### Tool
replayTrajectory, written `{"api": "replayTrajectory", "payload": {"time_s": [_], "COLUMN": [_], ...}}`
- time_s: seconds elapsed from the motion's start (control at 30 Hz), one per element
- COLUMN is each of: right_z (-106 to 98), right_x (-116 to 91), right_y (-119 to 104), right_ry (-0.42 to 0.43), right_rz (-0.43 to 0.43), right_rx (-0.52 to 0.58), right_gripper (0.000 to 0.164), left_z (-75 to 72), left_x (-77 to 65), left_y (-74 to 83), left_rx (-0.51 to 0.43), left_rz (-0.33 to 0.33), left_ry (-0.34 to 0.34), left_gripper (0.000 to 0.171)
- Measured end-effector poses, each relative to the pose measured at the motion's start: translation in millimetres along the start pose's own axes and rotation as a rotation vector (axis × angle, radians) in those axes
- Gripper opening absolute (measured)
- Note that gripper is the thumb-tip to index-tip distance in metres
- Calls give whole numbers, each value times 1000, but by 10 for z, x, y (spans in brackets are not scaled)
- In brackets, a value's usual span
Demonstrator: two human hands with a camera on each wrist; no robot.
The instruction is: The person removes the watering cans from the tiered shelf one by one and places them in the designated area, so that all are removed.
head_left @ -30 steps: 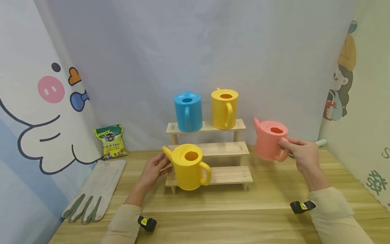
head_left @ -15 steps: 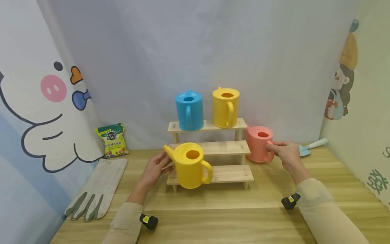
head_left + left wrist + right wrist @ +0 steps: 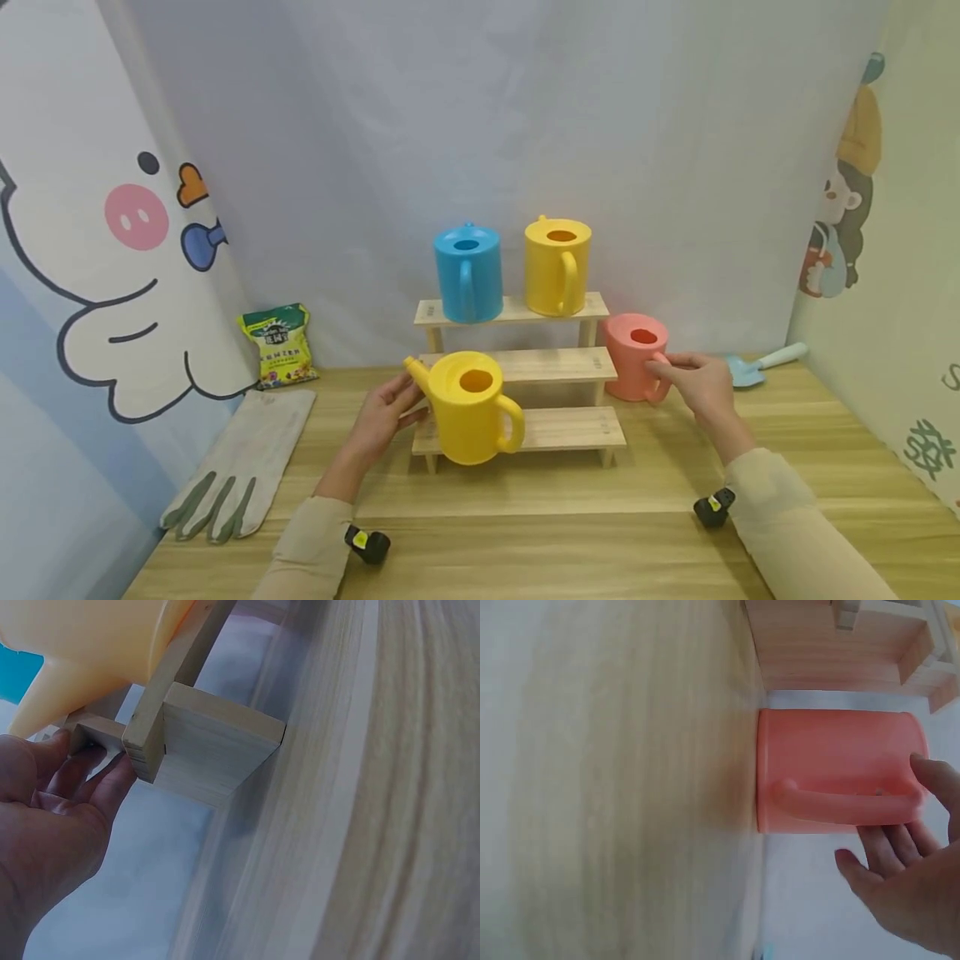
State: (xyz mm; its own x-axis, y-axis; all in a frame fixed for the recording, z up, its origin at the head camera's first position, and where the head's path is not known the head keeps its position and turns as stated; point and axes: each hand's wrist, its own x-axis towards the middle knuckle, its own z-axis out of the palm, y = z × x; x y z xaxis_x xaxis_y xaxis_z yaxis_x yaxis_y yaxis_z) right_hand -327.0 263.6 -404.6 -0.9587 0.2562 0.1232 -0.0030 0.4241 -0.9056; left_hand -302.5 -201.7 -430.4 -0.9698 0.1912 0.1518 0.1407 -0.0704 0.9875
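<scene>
Using the wide, light wood-grain table (image 3: 480, 554) as the level base seems best. The pale wooden stand with three stepped shelves (image 3: 558, 365) is best left unshifted, since cans are borne on it. The coral-pink cylindrical plastic watering can (image 3: 628, 371) appears stood upright on the table, just right of the stand; contact between them cannot be told. Its base should be seated flat and its spout cleared of the shelves before the handle is freed. By the right hand (image 3: 701, 385), the pink can's handle is pinched near its top between thumb and fingers. The left hand (image 3: 378, 417) is laid at the stand's left end, fingers bent; whether wood is pinched cannot be told.

Counts: one table; one stand; four cans: the pink one, one sky-blue plastic can (image 3: 483, 279) and one bright-yellow plastic can (image 3: 547, 271) on the top shelf, one more yellow plastic can, round-handled (image 3: 465, 425), on the bottom shelf; one pale-grey cloth glove with green-striped fingers (image 3: 251, 450); two hands; one light-blue trowel with a whitish handle (image 3: 777, 357); one green-and-yellow shiny packet (image 3: 281, 346).
</scene>
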Motion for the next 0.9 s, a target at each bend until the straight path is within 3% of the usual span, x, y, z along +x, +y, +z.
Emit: {"api": "replayTrajectory", "payload": {"time_s": [0.23, 0.4, 0.6, 0.7, 0.9], "right_z": [-111, -43, 239, 390, 638], "right_x": [-170, -296, -591, -752, -968], "right_y": [-133, -355, -711, -847, -993], "right_ry": [121, 165, 42, -45, -207], "right_rz": [-165, -308, -517, -579, -583], "right_rx": [-121, -2, 214, 263, 313], "right_gripper": [60, 47, 33, 30, 33], "left_z": [-3, -14, -5, -1, -7], "left_x": [4, 14, 7, 4, 8], "left_y": [-34, -38, -19, -13, -14], "left_rx": [3, 5, -6, -1, 1], "left_rz": [-1, 8, 0, 5, 7], "left_ry": [0, -6, -3, -3, 4], "left_gripper": [49, 50, 49, 49, 49]}}
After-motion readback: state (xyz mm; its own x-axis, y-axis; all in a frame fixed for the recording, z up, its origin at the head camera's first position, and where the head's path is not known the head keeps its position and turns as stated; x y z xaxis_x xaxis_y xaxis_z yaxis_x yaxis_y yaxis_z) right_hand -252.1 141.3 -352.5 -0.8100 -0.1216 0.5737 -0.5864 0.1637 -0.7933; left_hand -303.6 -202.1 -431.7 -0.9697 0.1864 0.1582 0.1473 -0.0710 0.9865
